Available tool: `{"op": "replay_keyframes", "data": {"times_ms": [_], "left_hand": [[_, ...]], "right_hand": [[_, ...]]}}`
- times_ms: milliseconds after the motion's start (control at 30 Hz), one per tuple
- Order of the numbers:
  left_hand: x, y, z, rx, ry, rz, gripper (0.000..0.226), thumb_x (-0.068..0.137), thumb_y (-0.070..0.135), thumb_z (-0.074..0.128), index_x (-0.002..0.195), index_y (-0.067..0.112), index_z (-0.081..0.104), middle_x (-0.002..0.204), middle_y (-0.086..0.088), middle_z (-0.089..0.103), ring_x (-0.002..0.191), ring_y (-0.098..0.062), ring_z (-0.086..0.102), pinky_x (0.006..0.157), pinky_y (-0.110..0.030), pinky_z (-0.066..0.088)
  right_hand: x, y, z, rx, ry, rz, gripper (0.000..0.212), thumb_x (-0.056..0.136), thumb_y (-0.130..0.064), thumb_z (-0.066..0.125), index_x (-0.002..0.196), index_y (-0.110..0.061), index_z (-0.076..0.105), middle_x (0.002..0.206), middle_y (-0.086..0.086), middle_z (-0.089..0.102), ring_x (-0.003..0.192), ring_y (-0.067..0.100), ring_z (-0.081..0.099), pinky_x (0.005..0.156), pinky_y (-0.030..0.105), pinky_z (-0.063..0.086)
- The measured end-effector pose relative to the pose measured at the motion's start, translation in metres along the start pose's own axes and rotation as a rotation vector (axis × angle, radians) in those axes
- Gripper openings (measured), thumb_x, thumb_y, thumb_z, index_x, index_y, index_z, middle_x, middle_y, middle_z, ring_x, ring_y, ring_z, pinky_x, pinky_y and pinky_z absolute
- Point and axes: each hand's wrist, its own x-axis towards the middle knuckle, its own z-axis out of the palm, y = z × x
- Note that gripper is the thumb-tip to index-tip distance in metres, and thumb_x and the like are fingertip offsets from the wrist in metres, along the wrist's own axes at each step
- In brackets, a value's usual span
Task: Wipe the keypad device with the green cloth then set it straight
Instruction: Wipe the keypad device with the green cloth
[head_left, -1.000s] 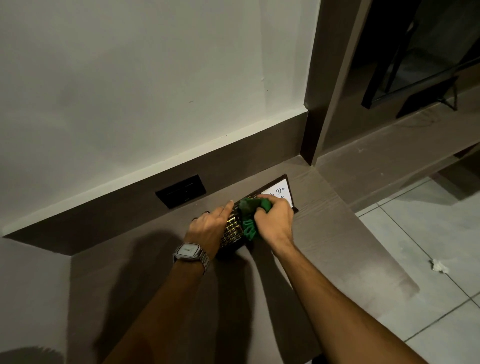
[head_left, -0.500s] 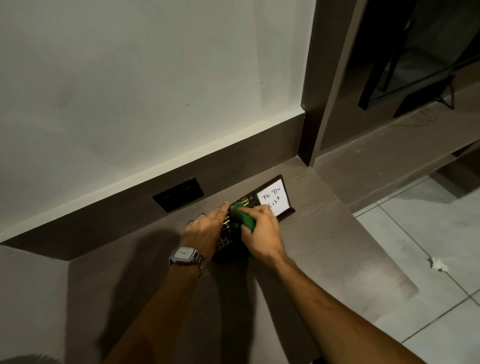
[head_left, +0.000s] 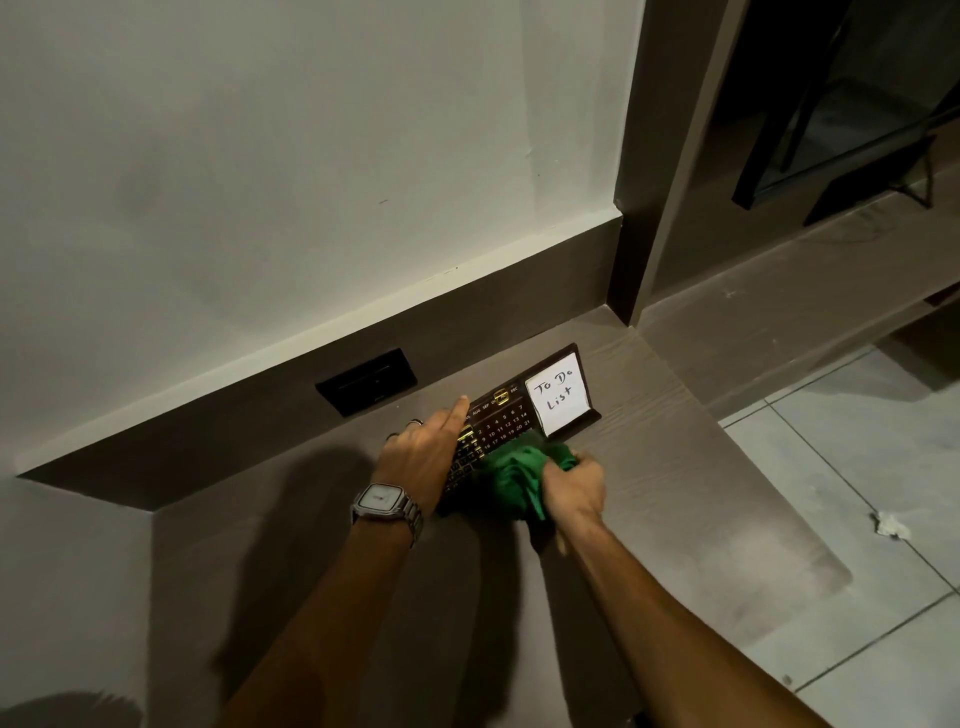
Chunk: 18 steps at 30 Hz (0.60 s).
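Note:
The keypad device (head_left: 501, 423) is a dark slab with rows of gold numbers and month labels, lying askew on the brown shelf (head_left: 649, 467). A white "To Do List" note (head_left: 558, 393) sits at its right end. My left hand (head_left: 423, 457), with a watch and rings, holds the device's left edge, index finger stretched along its top. My right hand (head_left: 574, 486) is closed on the bunched green cloth (head_left: 517, 478), which presses on the device's near edge. The device's lower left part is hidden under the cloth and hand.
A black wall socket (head_left: 366, 382) sits in the dark skirting behind the device. A dark pillar (head_left: 631, 218) rises at the shelf's back right corner. The shelf's rounded right edge drops to a tiled floor (head_left: 857, 467) with a scrap of white paper (head_left: 891, 525).
My right hand has slid the cloth from the keypad's top middle down to its near edge, uncovering the number rows. My left index finger has stretched out along the top.

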Motion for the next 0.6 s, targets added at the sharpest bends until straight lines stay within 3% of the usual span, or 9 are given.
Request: {"op": "replay_keyframes", "data": {"times_ms": [100, 200, 267, 333, 400, 433, 500, 533, 600], "left_hand": [[0.001, 0.000, 0.000, -0.023, -0.004, -0.006, 0.097, 0.069, 0.032, 0.082, 0.144, 0.014, 0.022, 0.122, -0.010, 0.061, 0.091, -0.030, 0.065, 0.072, -0.046, 0.059], [0.000, 0.001, 0.000, -0.006, 0.003, -0.018, 0.096, 0.070, 0.029, 0.082, 0.144, 0.015, 0.022, 0.121, -0.009, 0.061, 0.090, -0.030, 0.066, 0.071, -0.045, 0.059], [0.001, 0.001, 0.002, -0.003, 0.007, -0.018, 0.092, 0.073, 0.026, 0.080, 0.144, 0.015, 0.023, 0.122, -0.009, 0.061, 0.089, -0.030, 0.066, 0.071, -0.044, 0.059], [0.001, -0.001, 0.002, -0.017, 0.004, -0.014, 0.091, 0.074, 0.026, 0.079, 0.144, 0.015, 0.022, 0.122, -0.010, 0.061, 0.091, -0.030, 0.066, 0.072, -0.044, 0.059], [0.000, -0.002, 0.002, -0.032, -0.001, -0.008, 0.093, 0.073, 0.026, 0.080, 0.144, 0.015, 0.021, 0.123, -0.010, 0.060, 0.092, -0.030, 0.065, 0.073, -0.045, 0.059], [0.001, -0.001, 0.002, -0.032, 0.000, -0.007, 0.094, 0.073, 0.024, 0.080, 0.144, 0.015, 0.020, 0.123, -0.010, 0.060, 0.091, -0.030, 0.065, 0.073, -0.045, 0.059], [0.002, 0.000, 0.001, -0.039, 0.005, -0.010, 0.092, 0.074, 0.022, 0.079, 0.145, 0.015, 0.020, 0.123, -0.010, 0.060, 0.092, -0.030, 0.065, 0.074, -0.046, 0.059], [0.003, 0.001, 0.001, -0.044, 0.009, -0.008, 0.090, 0.076, 0.022, 0.078, 0.145, 0.015, 0.020, 0.124, -0.010, 0.060, 0.092, -0.030, 0.065, 0.075, -0.045, 0.059], [0.002, 0.000, 0.001, -0.048, 0.001, -0.014, 0.088, 0.078, 0.025, 0.076, 0.145, 0.015, 0.020, 0.125, -0.010, 0.059, 0.094, -0.029, 0.064, 0.076, -0.044, 0.058]], "right_hand": [[-0.001, -0.001, 0.005, 0.026, -0.061, 0.007, 0.021, 0.093, -0.009, 0.063, 0.113, -0.006, 0.062, 0.109, 0.018, 0.073, 0.089, 0.030, 0.073, 0.063, 0.030, 0.062], [0.005, -0.005, -0.001, 0.174, 0.156, -0.060, 0.015, 0.092, -0.005, 0.061, 0.105, -0.012, 0.062, 0.100, 0.015, 0.072, 0.083, 0.027, 0.069, 0.046, 0.012, 0.048], [0.003, -0.001, 0.005, 0.088, 0.085, -0.045, 0.020, 0.093, -0.007, 0.062, 0.113, -0.005, 0.063, 0.103, 0.014, 0.071, 0.081, 0.024, 0.067, 0.040, 0.008, 0.043], [0.000, 0.005, 0.013, -0.013, -0.078, 0.003, 0.028, 0.093, -0.011, 0.065, 0.119, -0.002, 0.063, 0.105, 0.013, 0.072, 0.075, 0.016, 0.066, 0.042, 0.012, 0.048], [0.003, 0.000, 0.011, 0.013, -0.045, -0.020, 0.026, 0.093, -0.010, 0.064, 0.118, -0.002, 0.064, 0.099, 0.012, 0.071, 0.068, 0.012, 0.063, 0.041, 0.013, 0.049], [0.006, -0.004, 0.006, 0.058, 0.040, -0.041, 0.024, 0.093, -0.009, 0.063, 0.117, -0.002, 0.063, 0.099, 0.014, 0.070, 0.068, 0.015, 0.064, 0.044, 0.017, 0.051], [0.011, -0.006, 0.003, 0.071, 0.182, -0.058, 0.024, 0.094, -0.010, 0.062, 0.117, -0.002, 0.061, 0.108, 0.018, 0.070, 0.082, 0.025, 0.069, 0.064, 0.029, 0.060], [0.009, -0.005, 0.005, -0.003, 0.176, -0.064, 0.026, 0.094, -0.011, 0.062, 0.118, -0.003, 0.061, 0.111, 0.019, 0.069, 0.091, 0.029, 0.070, 0.074, 0.035, 0.061], [-0.003, 0.001, 0.017, -0.155, -0.006, -0.062, 0.030, 0.094, -0.011, 0.063, 0.122, -0.004, 0.060, 0.115, 0.016, 0.068, 0.099, 0.028, 0.070, 0.080, 0.036, 0.061]]}}
